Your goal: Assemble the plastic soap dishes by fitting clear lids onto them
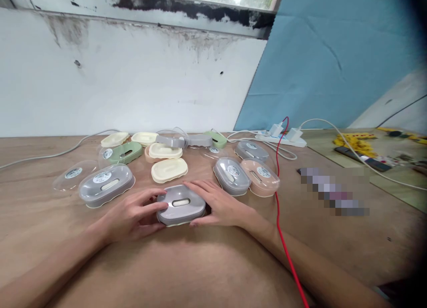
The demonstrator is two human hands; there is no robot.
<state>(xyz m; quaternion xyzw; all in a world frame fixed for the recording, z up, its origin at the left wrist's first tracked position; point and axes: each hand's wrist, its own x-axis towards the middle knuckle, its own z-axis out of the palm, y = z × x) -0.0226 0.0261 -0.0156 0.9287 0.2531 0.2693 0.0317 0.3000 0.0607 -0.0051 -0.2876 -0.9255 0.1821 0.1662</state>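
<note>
A grey oval soap box (180, 213) with a pale bottom edge and a slot in its top rests on the table before me. My left hand (136, 213) grips its left side, fingertips on the top edge and thumb low at the front. Around the right side curls my right hand (218, 203), with fingers at the back corner and thumb at the front. Just behind it lies a cream soap box base (169, 170). Grey soap boxes with clear labelled lids stand to the left (106, 187) and right (233, 179), the right one beside a pink soap box (262, 180).
Behind are a green soap box (126, 153), more cream bases (165, 150) and a loose clear lid (75, 174). A white power strip (283, 140) sits at the back right. A red cable (278, 210) runs down past my right forearm. A phone-like blurred object (333, 192) lies farther right.
</note>
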